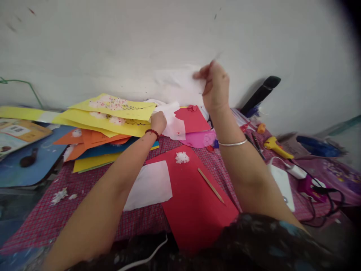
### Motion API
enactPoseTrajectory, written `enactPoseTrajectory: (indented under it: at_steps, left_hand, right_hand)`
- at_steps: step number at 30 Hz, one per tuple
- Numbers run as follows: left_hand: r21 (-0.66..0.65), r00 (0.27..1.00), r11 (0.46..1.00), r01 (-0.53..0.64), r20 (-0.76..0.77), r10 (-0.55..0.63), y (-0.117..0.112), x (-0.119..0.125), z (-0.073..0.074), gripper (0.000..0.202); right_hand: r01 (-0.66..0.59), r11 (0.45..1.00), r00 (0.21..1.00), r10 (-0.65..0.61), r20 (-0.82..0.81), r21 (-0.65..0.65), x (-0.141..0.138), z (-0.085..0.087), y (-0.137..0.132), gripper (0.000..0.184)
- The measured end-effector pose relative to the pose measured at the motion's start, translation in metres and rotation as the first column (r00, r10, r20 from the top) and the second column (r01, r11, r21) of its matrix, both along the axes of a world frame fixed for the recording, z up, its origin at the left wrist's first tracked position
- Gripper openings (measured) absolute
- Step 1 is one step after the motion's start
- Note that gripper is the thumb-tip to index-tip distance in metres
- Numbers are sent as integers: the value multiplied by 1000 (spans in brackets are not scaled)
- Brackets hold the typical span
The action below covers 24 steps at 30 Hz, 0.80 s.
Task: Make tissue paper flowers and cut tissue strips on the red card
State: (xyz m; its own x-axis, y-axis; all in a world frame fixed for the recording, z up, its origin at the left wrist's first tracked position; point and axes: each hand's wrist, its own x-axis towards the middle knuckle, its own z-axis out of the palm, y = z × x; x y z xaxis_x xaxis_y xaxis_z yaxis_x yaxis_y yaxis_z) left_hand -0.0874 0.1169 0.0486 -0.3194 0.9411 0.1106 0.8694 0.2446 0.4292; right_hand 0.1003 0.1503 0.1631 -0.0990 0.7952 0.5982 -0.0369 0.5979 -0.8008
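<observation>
My right hand (pixel 214 86) is raised in front of the white wall and pinches a thin white tissue sheet (pixel 176 83), lifting it off the table. Lower down, my left hand (pixel 158 121) is closed on more white tissue (pixel 175 119) lying beside a stack of yellow, orange and blue paper sheets (pixel 109 120). Below my arms lie a large red card (pixel 194 195) with a small white tissue flower (pixel 182 157), a thin wooden stick (pixel 211 185) and a white paper square (pixel 149 185).
A smaller red card (pixel 192 119) and pink paper (pixel 197 138) lie at the back. On the right are a yellow utility knife (pixel 275 146), scissors, a pink glue gun (pixel 307 185) with cable and a black object (pixel 261 94) leaning on the wall. A checked cloth (pixel 64 214) covers the table.
</observation>
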Motion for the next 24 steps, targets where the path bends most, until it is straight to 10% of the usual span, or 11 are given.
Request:
enactPoseTrajectory:
  at_steps: [5, 9, 18, 24]
  left_hand:
    - [-15, 1000, 1000, -4, -16, 4, -2, -3, -1, 40]
    - [16, 1000, 1000, 7, 9, -7, -8, -2, 3, 39]
    - [318, 980, 932, 174, 37, -196, -121, -11, 63, 31]
    - [155, 960, 956, 248, 95, -264, -253, -56, 42, 16]
  right_hand:
    - [-16, 957, 967, 89, 239, -290, 15, -90, -9, 49]
    - [16, 930, 932, 119, 343, -367, 26, -130, -13, 39]
    - [72, 896, 875, 154, 459, -438, 20, -139, -12, 31]
    - [151, 982, 644, -11, 765, -113, 28, -116, -36, 14]
